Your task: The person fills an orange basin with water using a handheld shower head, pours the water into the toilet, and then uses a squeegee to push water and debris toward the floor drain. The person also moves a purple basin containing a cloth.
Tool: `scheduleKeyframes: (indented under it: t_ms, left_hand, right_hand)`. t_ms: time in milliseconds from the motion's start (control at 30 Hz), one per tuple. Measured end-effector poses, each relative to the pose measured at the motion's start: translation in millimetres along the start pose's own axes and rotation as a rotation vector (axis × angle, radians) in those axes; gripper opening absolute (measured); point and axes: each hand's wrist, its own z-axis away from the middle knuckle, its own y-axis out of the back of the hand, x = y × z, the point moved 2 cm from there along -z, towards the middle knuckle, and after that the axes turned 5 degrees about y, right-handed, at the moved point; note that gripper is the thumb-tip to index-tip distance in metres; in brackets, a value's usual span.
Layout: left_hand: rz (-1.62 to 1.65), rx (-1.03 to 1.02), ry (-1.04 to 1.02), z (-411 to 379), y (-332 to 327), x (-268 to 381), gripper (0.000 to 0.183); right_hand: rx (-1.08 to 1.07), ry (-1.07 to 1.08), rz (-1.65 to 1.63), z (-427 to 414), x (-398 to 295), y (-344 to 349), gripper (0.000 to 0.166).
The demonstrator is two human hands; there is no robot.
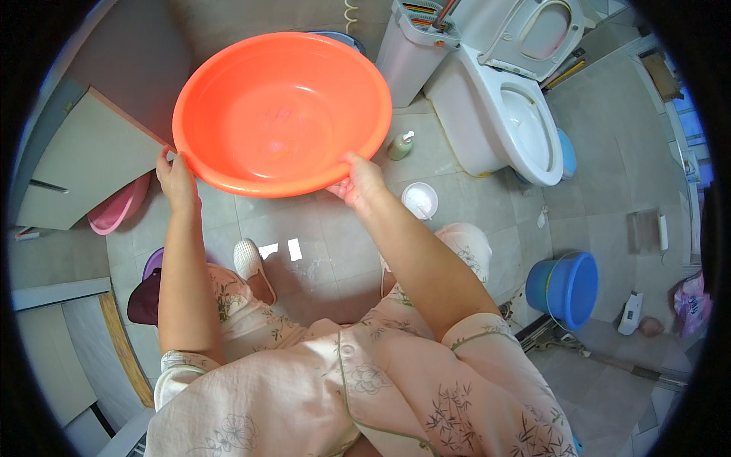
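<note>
A large orange plastic basin [280, 114] is held in front of me, tilted so its inside shows. I see no contents in it beyond a wet shine. My left hand [178, 185] is at the near left of its rim, fingers up along the outside. At the near right, my right hand [365, 181] grips the rim with the thumb on top and the fingers underneath. Below and right of the basin, a green pump bottle [400, 147] with a white top stands on the floor. A small white bowl [420, 201] holding white material sits nearer me.
A white toilet [485, 108] with raised lid stands at the back right, beside a grey bin [414, 57]. A blue bucket [562, 288] is to the right. A pink basin [120, 205] lies under the left cabinet [91, 160]. Two white patches [294, 249] show on the tiled floor.
</note>
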Motion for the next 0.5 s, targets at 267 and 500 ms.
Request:
scheduleKeyframes:
  t_ms: [267,500]
  left_hand:
    - [-0.490,-0.058,-0.438,18,-10,15,0.048]
    - [-0.519,-0.264,-0.401,32,-21,28,0.045]
  right_hand:
    - [-0.041,-0.134,0.198,12,24,12,0.038]
    - [-0.061,0.078,0.865,-2,-103,89,0.040]
